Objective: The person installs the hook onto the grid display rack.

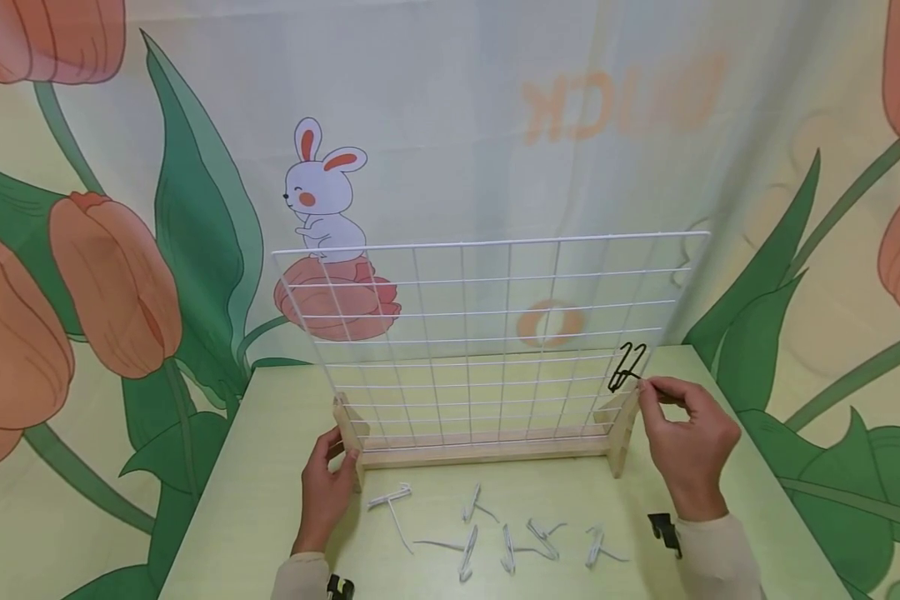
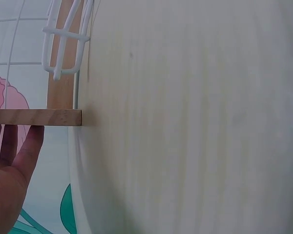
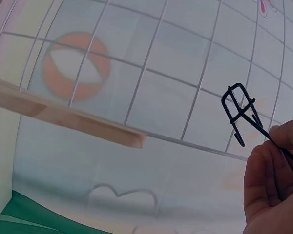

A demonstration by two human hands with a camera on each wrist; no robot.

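Observation:
A black wire hook point(image 1: 626, 368), with a double-pronged end, is pinched by its stem between the thumb and fingers of my right hand point(image 1: 692, 440). In the head view it is at the right end of the white wire grid point(image 1: 487, 342); contact with the grid cannot be told. The right wrist view shows the hook point(image 3: 240, 108) beyond the fingertips. My left hand point(image 1: 327, 490) touches the left wooden foot point(image 1: 351, 433) of the stand holding the grid upright. In the left wrist view, its fingertips press the wood point(image 2: 49, 117) from one side.
Several white wire hooks lie on the table in front of the stand, among them a left one point(image 1: 393, 498), a middle one point(image 1: 468, 552) and a right one point(image 1: 596, 547). A wooden crossbar point(image 1: 487, 454) joins the feet. A printed curtain point(image 1: 450, 125) hangs behind.

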